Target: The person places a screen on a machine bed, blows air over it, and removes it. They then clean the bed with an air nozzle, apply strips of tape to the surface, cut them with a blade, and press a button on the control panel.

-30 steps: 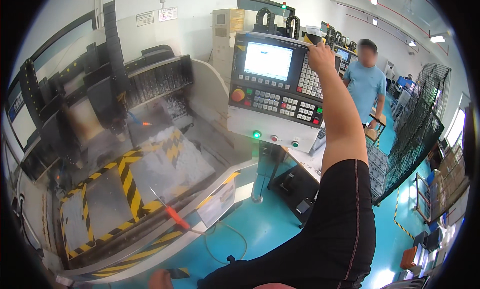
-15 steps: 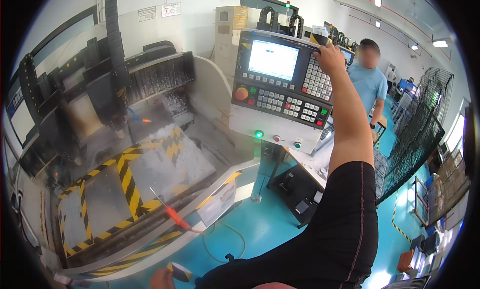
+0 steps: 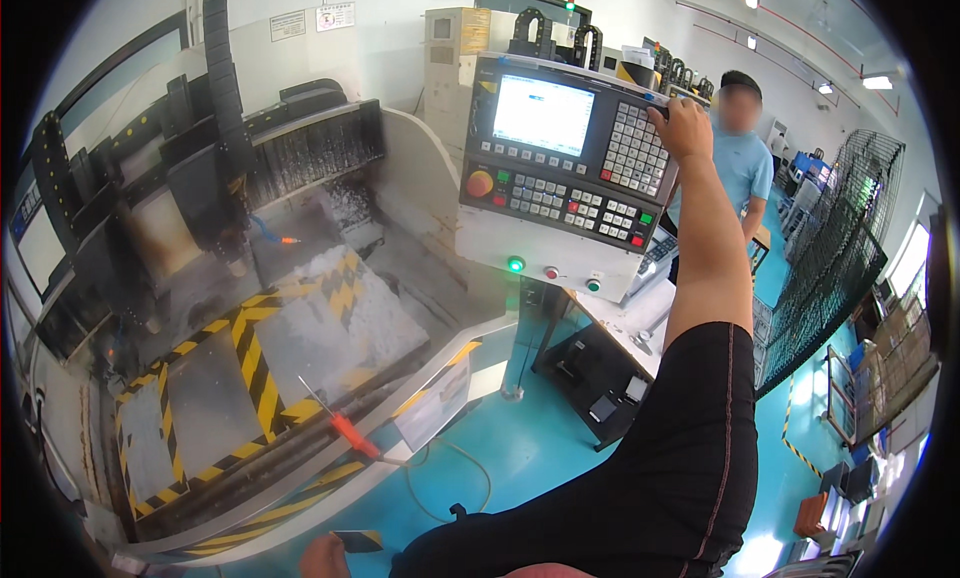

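Bare right hand (image 3: 686,130): at the upper right corner of the grey-and-black boxy control panel (image 3: 598,143), fingers bent; whether it clasps the edge or only rests there I cannot tell; the corner probably gives the raised arm support
Control panel: beside the machine bed, tilted in view, perhaps placed so that its glowing white screen (image 3: 542,118) and the bed can be watched together
Small square pale keys (image 3: 635,148): in tight rows, close to the right hand's thumb
Round red mushroom-shaped button (image 3: 480,184): on the panel's left, its size and shape likely meant for quick striking
Bare left hand (image 3: 322,558): low, cut by the lower edge, near a dark flat piece with a yellow-marked end (image 3: 358,542); its grip cannot be told
Orange-red plastic-handled tool with a thin metal nozzle (image 3: 352,435): lying across the bed's front rim, probably to be within reach; a thin pale hose (image 3: 488,478) loops beside it
Grey smooth-looking machine bed (image 3: 205,373): bordered with yellow-and-black striped tape, presumably as a warning
Whitish, rough-looking residue (image 3: 385,323): spread over the bed's far right part; powder or foam, I cannot tell
Black cloth sleeve (image 3: 690,448): matte, with a reddish stitched seam
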### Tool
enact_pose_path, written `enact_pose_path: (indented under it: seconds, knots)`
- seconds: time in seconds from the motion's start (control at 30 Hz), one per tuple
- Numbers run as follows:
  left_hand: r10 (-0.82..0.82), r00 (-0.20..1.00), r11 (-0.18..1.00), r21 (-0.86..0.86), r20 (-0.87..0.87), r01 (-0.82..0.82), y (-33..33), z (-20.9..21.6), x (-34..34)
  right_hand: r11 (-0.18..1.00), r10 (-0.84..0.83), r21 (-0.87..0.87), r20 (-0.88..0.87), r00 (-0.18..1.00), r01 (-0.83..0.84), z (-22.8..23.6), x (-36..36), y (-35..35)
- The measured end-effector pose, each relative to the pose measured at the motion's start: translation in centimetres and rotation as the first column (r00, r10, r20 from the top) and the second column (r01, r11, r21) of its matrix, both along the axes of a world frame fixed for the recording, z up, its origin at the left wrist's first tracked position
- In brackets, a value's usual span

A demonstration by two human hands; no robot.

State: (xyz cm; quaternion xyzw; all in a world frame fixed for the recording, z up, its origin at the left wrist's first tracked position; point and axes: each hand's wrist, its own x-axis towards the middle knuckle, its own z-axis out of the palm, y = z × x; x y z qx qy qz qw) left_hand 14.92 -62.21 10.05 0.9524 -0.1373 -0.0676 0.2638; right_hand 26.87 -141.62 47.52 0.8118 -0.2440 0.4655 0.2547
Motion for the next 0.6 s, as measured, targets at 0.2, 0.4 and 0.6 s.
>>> enact_pose_path:
  seconds: [0.2,0.4,0.6]
  knots:
    - [-0.031,0.998,0.997,-0.072,0.056,0.035,-0.5,0.0,0.5,0.992,0.095,0.080,0.021,0.995,-0.096,0.5,-0.6,-1.2]
    - [-0.094,0.988,0.989,-0.105,0.119,0.107,-1.8,0.4,1.5,0.981,0.165,0.108,-0.055,0.985,-0.158,1.9,-1.1,-3.1]
    - [-0.069,0.995,0.993,-0.090,0.075,0.076,-1.8,0.3,1.5,0.972,0.231,0.054,-0.077,0.970,-0.227,2.5,-1.3,-3.7]
